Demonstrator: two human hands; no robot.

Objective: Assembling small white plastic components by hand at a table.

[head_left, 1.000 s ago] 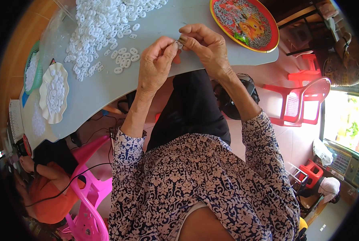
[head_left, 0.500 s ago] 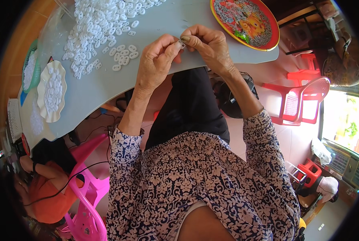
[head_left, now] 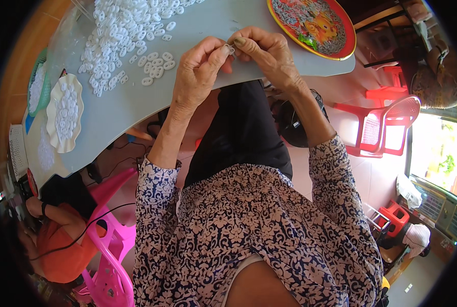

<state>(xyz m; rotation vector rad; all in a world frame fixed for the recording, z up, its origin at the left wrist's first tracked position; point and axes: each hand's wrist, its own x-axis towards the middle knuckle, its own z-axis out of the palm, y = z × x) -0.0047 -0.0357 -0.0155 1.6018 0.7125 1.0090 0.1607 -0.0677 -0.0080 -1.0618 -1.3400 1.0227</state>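
Note:
Above the table edge, my left hand [head_left: 199,69] pinches a small white plastic piece [head_left: 230,50] between thumb and fingers. My right hand [head_left: 267,55] meets it from the other side, thumb and forefinger pressed together at the piece; whatever they grip is too small to make out. Left of my hands, a loose group of white two-holed oval pieces [head_left: 157,65] lies on the grey table [head_left: 136,105]. Behind that group spreads a big heap of the same pieces [head_left: 120,38].
A red round tray [head_left: 352,38] with many small grey metal bits sits at the far right. On the left are a scalloped dish [head_left: 53,120] of white pieces and a green basket [head_left: 35,82]. A person [head_left: 67,240] sits lower left beside a pink chair [head_left: 111,256]. Red chairs [head_left: 377,128] stand right.
Both hands have shifted slightly up in the picture, still together. The white piece between the fingertips now shows at a different angle.

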